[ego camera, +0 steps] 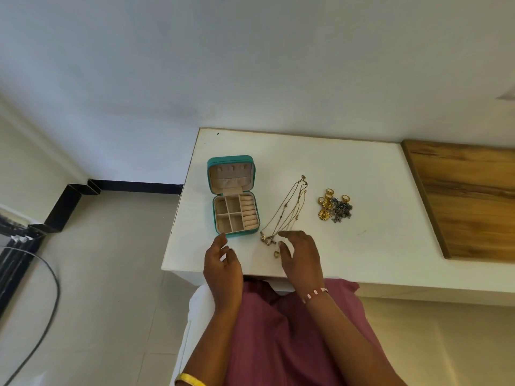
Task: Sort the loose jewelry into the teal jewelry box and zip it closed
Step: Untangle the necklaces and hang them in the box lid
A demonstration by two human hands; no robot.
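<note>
White table [362,246]: carries all items listed. Teal jewelry box [233,195], near the table's left edge: unzipped and lying open, lid tipped back toward the wall, beige lining showing; the base is divided into four square compartments on the left and a column of ring rolls on the right, all seemingly unfilled. Gold chain necklaces [289,210], just right of the box: several thin strands laid roughly diagonally, clasps at the far end, pendants gathered at the near end by the fingers of the right hand. Small gold ring-like piece [276,254]: lies alone on the table close beside the right thumb; contact cannot be judged. Cluster of gold rings and dark beaded pieces [335,208]: heaped further right, apart from the necklaces. Left hand [223,267]: hovering at the table's near edge just below the box, fingers loosely curled and spread, nothing in its grasp. Right hand [302,259]: palm down over the pendant ends, fingers parted and bent, holding nothing visibly; a beaded bracelet [316,293] on its wrist. Wooden board [468,196]: lies at the table's right end.
</note>
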